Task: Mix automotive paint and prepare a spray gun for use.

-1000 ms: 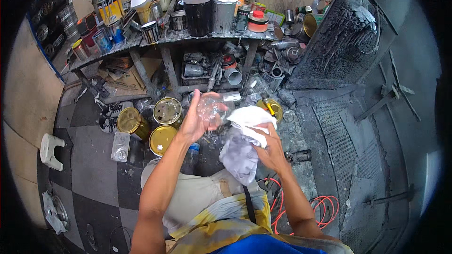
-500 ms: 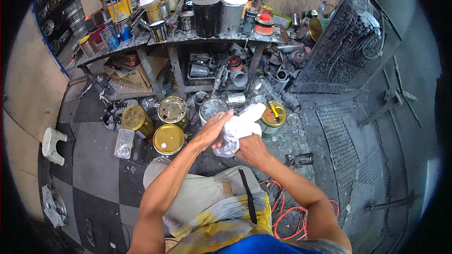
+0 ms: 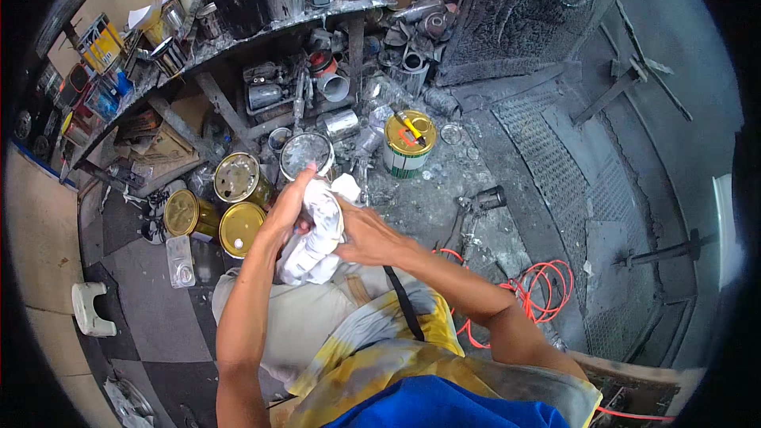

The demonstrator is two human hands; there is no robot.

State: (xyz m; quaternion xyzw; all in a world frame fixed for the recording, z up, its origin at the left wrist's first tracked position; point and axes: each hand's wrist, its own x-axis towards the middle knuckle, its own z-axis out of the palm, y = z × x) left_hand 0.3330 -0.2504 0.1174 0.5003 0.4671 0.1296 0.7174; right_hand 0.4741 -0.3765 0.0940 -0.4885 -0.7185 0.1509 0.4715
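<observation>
A crumpled white cloth point(image 3: 314, 252) is gripped between my two hands, above my lap. My left hand point(image 3: 287, 210) closes on its left side, with the thumb stretched up along the top. From the right, my right hand point(image 3: 369, 235) presses into the bundle with bent fingers. Folds of the cloth hang below both hands, and a small end sticks up between them. Whether anything else is wrapped inside cannot be made out. Just beyond my left hand stands a round can with a grey-spattered top point(image 3: 307, 154).
Gold-lidded cans point(image 3: 242, 230) stand at the left beside a clear plastic box point(image 3: 181, 261). A yellow-handled tool point(image 3: 411, 127) lies on another can point(image 3: 410, 160). On the right are a dark tool point(image 3: 482, 202) and a coiled red hose point(image 3: 547, 289). A cluttered bench point(image 3: 198, 59) runs behind.
The view has swung to the right. My hands have brought the cloth nearer my lap; its long end, which pointed up and right, now hangs down. A clear, cup-like shape under it no longer shows.
</observation>
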